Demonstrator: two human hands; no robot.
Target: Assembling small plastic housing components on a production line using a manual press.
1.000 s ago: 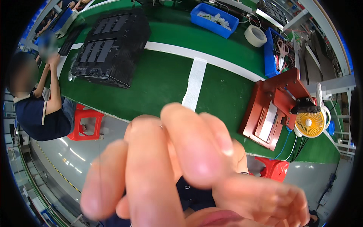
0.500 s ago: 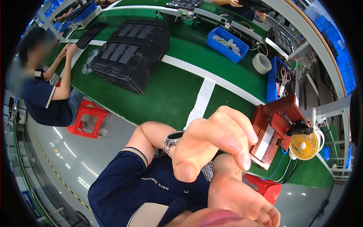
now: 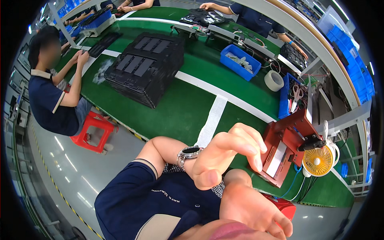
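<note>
My left hand (image 3: pixel 224 154), with a silver watch (image 3: pixel 189 152) on its wrist, is raised close to the camera over the near edge of the green table. Its fingers are bent and spread apart from the thumb, with nothing between them. Lower down and nearer to me is my right hand (image 3: pixel 250 206), palm partly turned up and fingers loosely curled, also holding nothing. Just beyond the left fingertips stands a reddish-brown fixture (image 3: pixel 282 146) with a pale strip in its bed. Neither hand visibly grips it.
A stack of black plastic trays (image 3: pixel 148 66) stands on the green table (image 3: pixel 176 116). Farther right are a blue bin (image 3: pixel 240 62) of small parts, a tape roll (image 3: pixel 274 81), scissors (image 3: pixel 296 94) and a yellow fan (image 3: pixel 318 161). A co-worker (image 3: pixel 52 96) sits left; others work across the table.
The view has shifted slightly. Both my hands keep nearly the same pose. Across the table, a co-worker's arms have spread apart, one hand reaching to a black panel at the right.
</note>
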